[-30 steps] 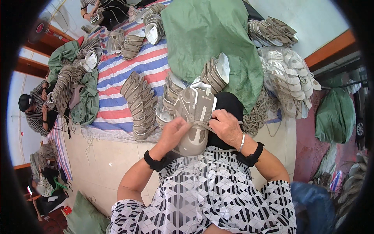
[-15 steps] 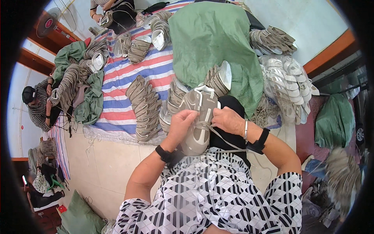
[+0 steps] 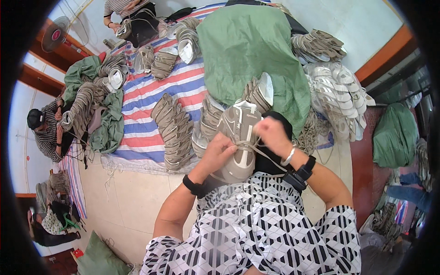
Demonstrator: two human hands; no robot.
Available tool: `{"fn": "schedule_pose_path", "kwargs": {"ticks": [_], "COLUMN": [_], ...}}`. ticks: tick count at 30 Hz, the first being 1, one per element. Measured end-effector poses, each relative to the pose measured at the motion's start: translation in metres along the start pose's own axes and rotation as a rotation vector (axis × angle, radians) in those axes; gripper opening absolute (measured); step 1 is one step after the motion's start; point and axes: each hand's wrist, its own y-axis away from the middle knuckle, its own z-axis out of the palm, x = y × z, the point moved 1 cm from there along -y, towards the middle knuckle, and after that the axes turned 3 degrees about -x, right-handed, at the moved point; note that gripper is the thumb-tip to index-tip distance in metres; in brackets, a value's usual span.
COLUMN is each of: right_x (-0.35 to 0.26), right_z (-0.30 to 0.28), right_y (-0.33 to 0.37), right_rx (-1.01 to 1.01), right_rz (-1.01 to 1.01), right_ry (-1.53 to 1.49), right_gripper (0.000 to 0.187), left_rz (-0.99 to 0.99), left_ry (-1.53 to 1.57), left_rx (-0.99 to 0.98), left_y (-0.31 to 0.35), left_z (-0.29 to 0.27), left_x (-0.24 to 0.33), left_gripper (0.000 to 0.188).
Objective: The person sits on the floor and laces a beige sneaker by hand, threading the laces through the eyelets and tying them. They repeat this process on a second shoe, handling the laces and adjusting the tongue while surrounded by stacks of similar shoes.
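A taupe and white shoe upper (image 3: 234,126) lies on my lap, toe toward me and heel opening away. Across its lacing area runs a beige shoelace (image 3: 247,145), its loose strands trailing to the right. My left hand (image 3: 218,155) is closed in a pinch on the lace at the upper's left side. On the right, my right hand (image 3: 273,137) is raised slightly off the upper, fingers curled together on a strand of lace and a little blurred. Just beyond the upper stand nested stacks of similar uppers (image 3: 173,133).
A green sheet (image 3: 250,50) covers a mound ahead. Bagged white uppers (image 3: 337,94) lie at the right, near a bundle of laces (image 3: 309,130). Striped cloth (image 3: 137,110) spreads over the floor. Two co-workers sit at the far left, one (image 3: 46,128) beside a long stack of uppers.
My right hand has lifted and moved right, away from the upper. My left hand has shifted slightly toward the lace crossing. The view has turned a little.
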Motion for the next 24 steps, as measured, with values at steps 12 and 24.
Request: {"fn": "schedule_pose_path", "kwargs": {"ticks": [12, 24], "right_x": [0.043, 0.045], "right_z": [-0.025, -0.007], "right_y": [0.008, 0.013], "right_rx": [-0.167, -0.251], "right_rz": [0.265, 0.193], "right_ry": [-0.97, -0.867], "right_gripper": [0.02, 0.022], "left_rz": [-0.406, -0.151], "left_ry": [0.198, -0.494], "left_rx": [0.005, -0.253], "left_y": [-0.014, -0.055], "left_z": [0.002, -0.008], "left_x": [-0.003, 0.031], "left_gripper": [0.025, 0.016]}}
